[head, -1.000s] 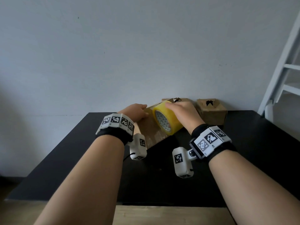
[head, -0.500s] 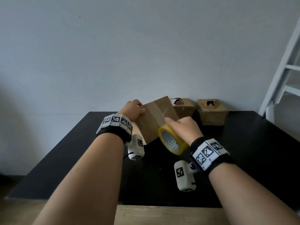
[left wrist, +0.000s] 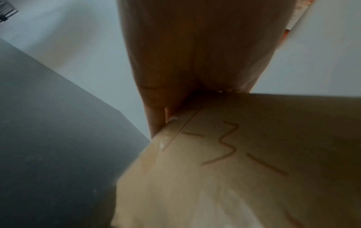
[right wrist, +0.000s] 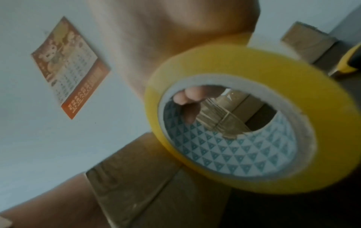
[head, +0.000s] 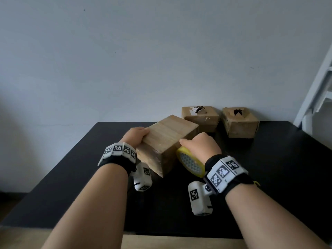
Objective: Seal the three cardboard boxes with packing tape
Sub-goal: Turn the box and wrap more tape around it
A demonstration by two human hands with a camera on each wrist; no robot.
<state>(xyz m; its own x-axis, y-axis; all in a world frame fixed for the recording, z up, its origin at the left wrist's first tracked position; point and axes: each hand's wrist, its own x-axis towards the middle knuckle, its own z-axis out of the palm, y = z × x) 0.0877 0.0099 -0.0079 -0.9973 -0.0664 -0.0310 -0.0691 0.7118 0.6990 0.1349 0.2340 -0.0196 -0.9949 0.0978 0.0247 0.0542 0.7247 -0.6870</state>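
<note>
A closed cardboard box (head: 167, 139) sits tilted on the black table (head: 269, 177), with shiny tape over its faces (left wrist: 215, 162). My left hand (head: 135, 135) grips its far left top edge. My right hand (head: 199, 146) holds a yellow roll of packing tape (head: 190, 163) against the box's right side, low near the table. In the right wrist view the roll (right wrist: 244, 120) fills the middle, my fingertips (right wrist: 192, 95) showing through its core, the box (right wrist: 148, 177) below it. Two more cardboard boxes (head: 200, 118) (head: 239, 122) with ragged holes in their tops stand at the back by the wall.
A white ladder-like frame (head: 316, 94) leans at the right. A yellow and black tool (right wrist: 351, 60) lies beside a back box in the right wrist view. A calendar poster (right wrist: 68, 66) hangs on the wall. The table's near edge (head: 179, 234) runs below my forearms.
My right hand has drawn the tape roll from the box's top down its right side towards the table. The box has been tipped and turned under my left hand.
</note>
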